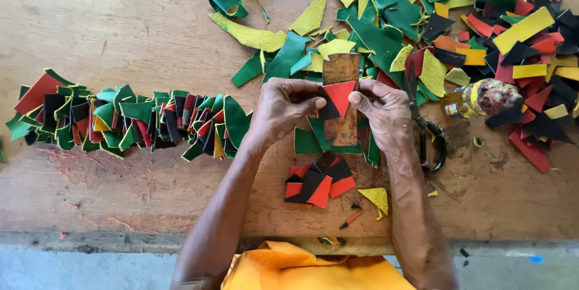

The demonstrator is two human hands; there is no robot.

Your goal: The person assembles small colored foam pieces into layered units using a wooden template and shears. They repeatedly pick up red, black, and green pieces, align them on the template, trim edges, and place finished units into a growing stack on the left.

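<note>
From above, my left hand [282,109] and right hand [381,108] together pinch a red triangle [341,95] backed by a black piece [329,109], held over the brown board [341,100] on the counter [120,30]. Scissors [427,139] lie just right of the board.

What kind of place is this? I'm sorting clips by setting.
Probably a small handcraft workshop for leather or similar sheet material. A worn wooden workbench is strewn with coloured offcuts, scissors lie beside the hands, and a long row of folded pieces is lined up.
</note>
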